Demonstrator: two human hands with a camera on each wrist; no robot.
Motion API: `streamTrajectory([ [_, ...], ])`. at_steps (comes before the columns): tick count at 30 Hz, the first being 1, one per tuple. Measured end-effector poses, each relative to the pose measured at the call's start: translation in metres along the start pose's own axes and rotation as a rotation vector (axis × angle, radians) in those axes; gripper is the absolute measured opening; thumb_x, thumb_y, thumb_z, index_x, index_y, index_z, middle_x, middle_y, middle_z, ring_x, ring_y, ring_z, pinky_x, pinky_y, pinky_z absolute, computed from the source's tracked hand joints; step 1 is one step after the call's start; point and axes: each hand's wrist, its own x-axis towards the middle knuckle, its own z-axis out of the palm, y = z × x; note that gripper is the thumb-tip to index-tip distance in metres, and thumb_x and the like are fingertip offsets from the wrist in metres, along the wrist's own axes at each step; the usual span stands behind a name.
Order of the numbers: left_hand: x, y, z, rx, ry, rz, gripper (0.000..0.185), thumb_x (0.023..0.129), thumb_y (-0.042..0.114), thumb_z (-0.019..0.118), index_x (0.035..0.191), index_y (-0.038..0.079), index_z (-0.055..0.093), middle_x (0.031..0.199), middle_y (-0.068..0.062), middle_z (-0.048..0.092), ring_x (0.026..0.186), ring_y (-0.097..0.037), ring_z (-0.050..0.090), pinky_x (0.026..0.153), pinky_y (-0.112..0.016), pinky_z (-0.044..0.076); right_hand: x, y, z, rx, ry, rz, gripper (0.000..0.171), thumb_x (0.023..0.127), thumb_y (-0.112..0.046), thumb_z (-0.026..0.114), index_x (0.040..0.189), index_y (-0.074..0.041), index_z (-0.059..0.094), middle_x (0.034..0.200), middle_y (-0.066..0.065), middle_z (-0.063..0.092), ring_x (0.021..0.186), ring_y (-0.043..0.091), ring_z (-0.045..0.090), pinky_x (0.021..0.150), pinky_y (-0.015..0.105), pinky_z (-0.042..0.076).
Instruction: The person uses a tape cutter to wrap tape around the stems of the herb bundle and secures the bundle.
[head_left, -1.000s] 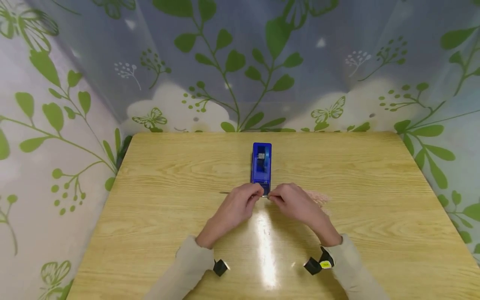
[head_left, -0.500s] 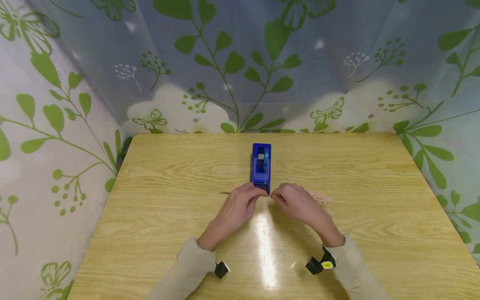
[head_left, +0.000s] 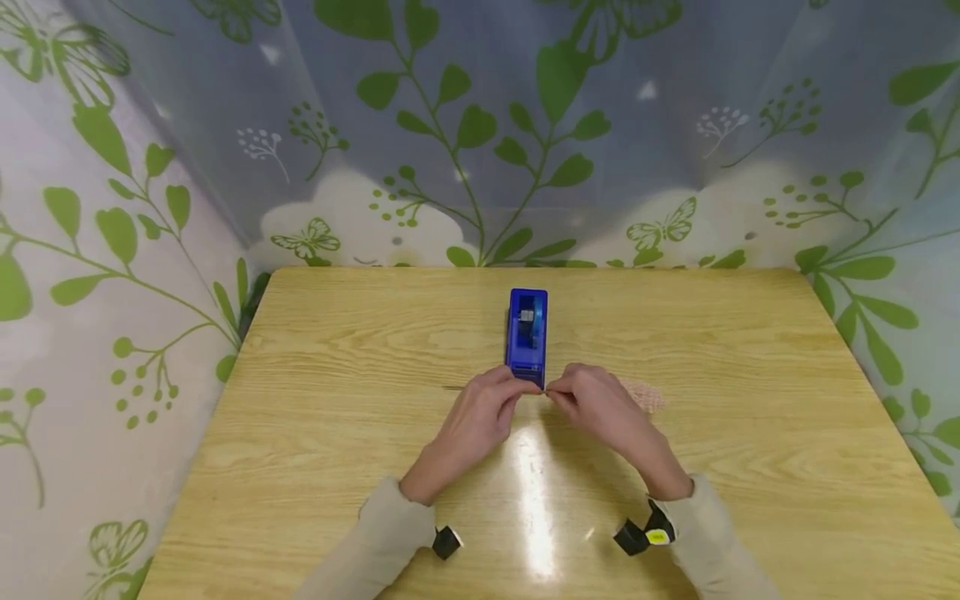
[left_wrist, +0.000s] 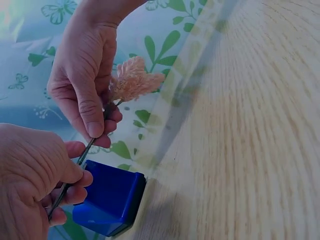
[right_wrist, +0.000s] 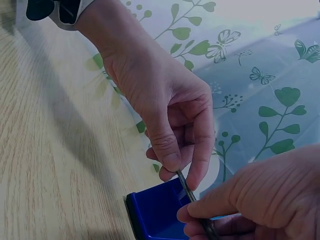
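An artificial flower with a fluffy pink head (left_wrist: 134, 82) and a thin dark stem (right_wrist: 186, 187) is held crosswise between both hands. My left hand (head_left: 476, 425) pinches the stem between thumb and fingers; its far end pokes out on the left in the head view. Close beside it, my right hand (head_left: 600, 412) pinches the stem nearer the pink head, which partly shows behind that hand. Just beyond the fingertips stands a blue tape dispenser (head_left: 527, 333), its near end partly covered by the left fingers. Whether tape lies on the stem is too small to tell.
The wooden table (head_left: 337, 350) extends to both sides of the hands. A curtain-like backdrop (head_left: 420, 217) with green leaves hangs behind its far edge and along the sides. Each wrist wears a small black camera (head_left: 447, 542).
My left fingertips have shifted slightly right along the stem, covering the short bit that showed between the hands. Both hands keep their pinch; the tape dispenser stays in place.
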Motion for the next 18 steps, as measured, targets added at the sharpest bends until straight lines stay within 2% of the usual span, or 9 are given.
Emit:
streamTrajectory([
  [9,-0.0013,0.0030,0.0017,0.026,0.011,-0.004,0.028,0.095,-0.009,0.067,0.111,0.010,0.080,0.093,-0.004,0.066,0.074,-0.016,0.057,0.066,-0.029,0.051,-0.0008,0.0001,-0.0008,-0.019,0.039,-0.006,0.008,0.092,-0.005,0.078,0.095,-0.005,0.084,0.073,-0.002,0.063,0.058,0.005,0.046,0.051,0.022,0.040],
  [18,-0.0004,0.0033,0.0013,0.107,-0.050,0.009,0.026,0.097,-0.006,0.066,0.113,0.009,0.079,0.091,-0.004,0.060,0.072,-0.016,0.051,0.066,-0.026,0.045,-0.0010,0.0005,-0.0002,-0.046,0.069,-0.042,0.005,0.087,-0.002,0.082,0.090,-0.006,0.085,0.078,-0.001,0.071,0.061,0.005,0.057,0.052,0.021,0.047],
])
